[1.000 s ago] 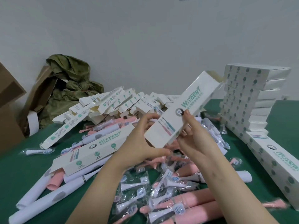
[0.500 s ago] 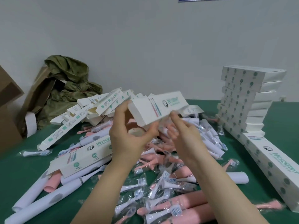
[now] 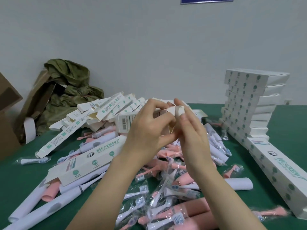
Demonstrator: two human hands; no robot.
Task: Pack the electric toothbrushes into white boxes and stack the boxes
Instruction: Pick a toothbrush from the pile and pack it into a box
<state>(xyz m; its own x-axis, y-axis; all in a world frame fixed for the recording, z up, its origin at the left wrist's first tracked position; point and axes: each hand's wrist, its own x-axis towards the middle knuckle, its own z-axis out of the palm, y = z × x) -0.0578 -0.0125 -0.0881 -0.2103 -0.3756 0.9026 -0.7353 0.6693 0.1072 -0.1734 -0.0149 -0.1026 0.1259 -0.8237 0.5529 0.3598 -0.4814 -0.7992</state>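
Both hands hold one white box (image 3: 125, 123) above the pile, turned so its barcode side faces me. My left hand (image 3: 149, 128) grips its body. My right hand (image 3: 191, 130) pinches the end flap (image 3: 180, 111) between thumb and fingers. Pink and white toothbrush handles (image 3: 191, 211) and bagged brush heads (image 3: 141, 190) lie scattered on the green table (image 3: 282, 123) beneath my arms. A stack of packed boxes (image 3: 245, 103) stands at the right, with another box (image 3: 280, 173) lying in front of it.
A heap of empty white boxes (image 3: 103, 112) lies behind my hands. One box (image 3: 86, 161) rests on handles at the left. A green bag (image 3: 69, 90) and brown cardboard (image 3: 8, 110) sit at the far left by the wall.
The held box has swung from slanting up to the right to pointing left, barcode side towards me. Both hands rose, and my right hand moved onto the end flap.
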